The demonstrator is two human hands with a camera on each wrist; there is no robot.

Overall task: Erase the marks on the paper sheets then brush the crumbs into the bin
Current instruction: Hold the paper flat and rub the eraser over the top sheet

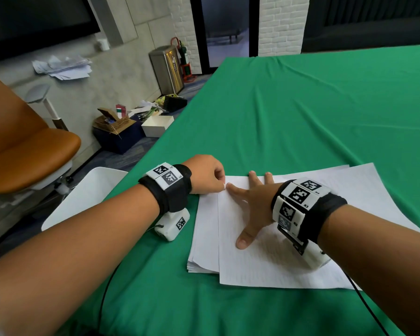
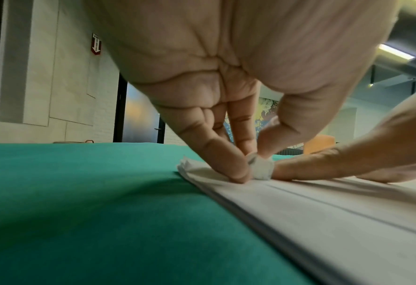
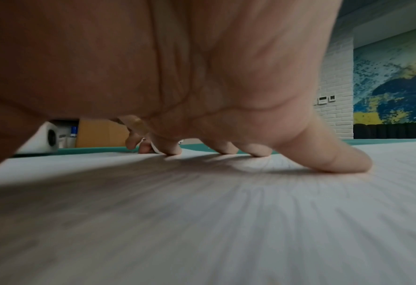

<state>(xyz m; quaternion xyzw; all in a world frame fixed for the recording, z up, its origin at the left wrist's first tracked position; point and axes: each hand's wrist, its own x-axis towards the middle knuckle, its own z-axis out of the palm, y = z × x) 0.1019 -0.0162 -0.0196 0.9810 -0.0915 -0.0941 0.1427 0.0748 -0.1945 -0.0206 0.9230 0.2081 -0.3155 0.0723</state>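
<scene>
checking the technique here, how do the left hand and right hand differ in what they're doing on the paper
The left hand is curled, its fingers pinching a small white eraser; the right hand holds nothing.
The left hand works at the stack's far left corner; the right hand lies spread flat mid-sheet, pinning the paper sheets.
Both touch the top sheet.

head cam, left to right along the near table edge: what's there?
Orange chair → white bin → left hand pinching the eraser → right hand flat on the paper sheets.
</scene>
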